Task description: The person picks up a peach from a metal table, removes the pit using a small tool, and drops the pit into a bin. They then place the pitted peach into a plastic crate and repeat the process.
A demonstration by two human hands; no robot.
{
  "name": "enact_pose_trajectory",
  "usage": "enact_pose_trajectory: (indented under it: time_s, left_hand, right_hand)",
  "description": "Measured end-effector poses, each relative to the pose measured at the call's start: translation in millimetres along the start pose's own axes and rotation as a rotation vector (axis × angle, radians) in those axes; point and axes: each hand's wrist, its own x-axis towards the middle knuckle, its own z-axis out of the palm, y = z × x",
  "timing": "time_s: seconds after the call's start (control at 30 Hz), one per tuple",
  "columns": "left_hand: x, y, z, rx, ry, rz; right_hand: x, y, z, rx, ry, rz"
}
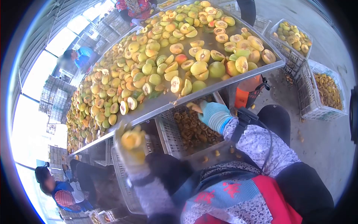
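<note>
Left hand, blurred, grip closed round yellow halved fruit; blue-gloved right hand over grey plastic pit crate, grip unclear. Keep drops inside crate.

Metal, plastic, knit cloth and fruit skin

The surface is showing as dull grey sheet metal, smooth with a faint sheen along its edge. The halved fruits are looking matt on their yellow-green skins and moist on the cut faces. The right hand is wearing a light blue knitted cloth glove, ribbed and matt; the left hand is wearing a pale, blurred glove around a yellow fruit piece. The crates are appearing as white plastic lattice, slightly glossy. The sleeves are looking like soft printed cloth.
</note>
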Motion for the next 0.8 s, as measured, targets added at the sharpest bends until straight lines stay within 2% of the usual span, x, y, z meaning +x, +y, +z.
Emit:
enact_pose_trajectory:
  time_s: [0.03, 0.07, 0.1, 0.13, 0.2, 0.23, 0.3, 0.33, 0.37, 0.4, 0.43, 0.47, 0.5, 0.53, 0.6, 0.63, 0.7, 0.73, 0.8]
  left_hand:
    - [-14.1, 4.2, -19.9, -0.015, 0.088, -0.075]
    - [-22.1, -5.3, -45.8, 0.086, 0.095, -0.057]
    - [-21.3, -19.8, -75.3, -0.139, 0.105, -0.276]
    - [-20.2, -59.4, -109.0, 0.365, -0.094, -0.012]
    - [-16.8, -68.4, -113.8, 0.031, 0.253, -0.460]
    - [-11.4, -64.5, -104.0, 0.029, 0.250, -0.459]
    - [16.3, -9.5, -43.1, -0.195, 0.205, -0.375]
    - [33.1, -12.0, -26.6, -0.010, -0.108, -0.108]
    - [49.3, 18.5, 12.7, -0.090, -0.168, -0.327]
    - [69.0, 12.4, 44.1, -0.083, -0.266, -0.364]
    - [86.6, 5.1, 77.7, -0.087, -0.379, -0.348]
    - [96.4, 19.5, 107.3, 0.064, -0.464, -0.288]
    - [118.0, -21.2, 136.8, 0.141, -0.536, -0.254]
    - [109.1, 15.2, 156.6, 0.526, -0.493, -0.145]
    - [111.2, -3.2, 182.5, 0.631, -0.385, 0.061]
    - [113.1, -6.9, 183.9, 0.629, -0.390, 0.063]
    - [118.7, -9.3, 172.0, -0.030, -0.643, -0.375]
    - [116.8, -4.6, 160.8, -0.190, -0.616, -0.476]
    - [104.7, 12.9, 143.7, -0.257, -0.536, -0.552]
  right_hand:
    - [-1.6, -4.5, -5.1, -0.021, 0.020, -0.043]
    - [-1.4, -2.2, -7.8, -0.023, 0.019, -0.043]
    - [-2.0, 1.2, -9.0, -0.040, 0.046, -0.068]
    - [-3.4, 2.6, -10.1, -0.054, 0.076, -0.088]
    - [-4.8, -1.9, -14.2, -0.073, 0.038, -0.055]
    - [-6.7, -3.0, -14.6, -0.079, 0.010, -0.067]
    - [-8.1, -8.6, -19.0, -0.071, -0.076, -0.069]
    - [-8.8, -14.0, -23.7, -0.077, -0.076, -0.070]
    - [-10.3, -19.3, -28.5, -0.033, -0.130, -0.064]
    - [-10.1, -21.1, -30.5, 0.013, -0.183, -0.055]
    - [-9.0, -19.4, -29.8, 0.034, -0.205, -0.061]
    - [-8.5, -18.8, -31.6, 0.032, -0.200, -0.053]
    - [-8.6, -18.9, -34.6, 0.040, -0.191, -0.048]
    - [-8.4, -18.4, -36.6, 0.047, -0.182, -0.042]
    - [-7.5, -16.4, -37.5, 0.053, -0.162, -0.036]
    - [-7.1, -15.9, -37.7, 0.063, -0.146, -0.042]
    - [-5.6, -15.0, -35.1, 0.124, -0.089, -0.069]
    - [-5.0, -16.2, -33.5, 0.185, -0.032, -0.100]
    - [-1.7, -25.8, -32.3, 0.283, 0.042, -0.095]
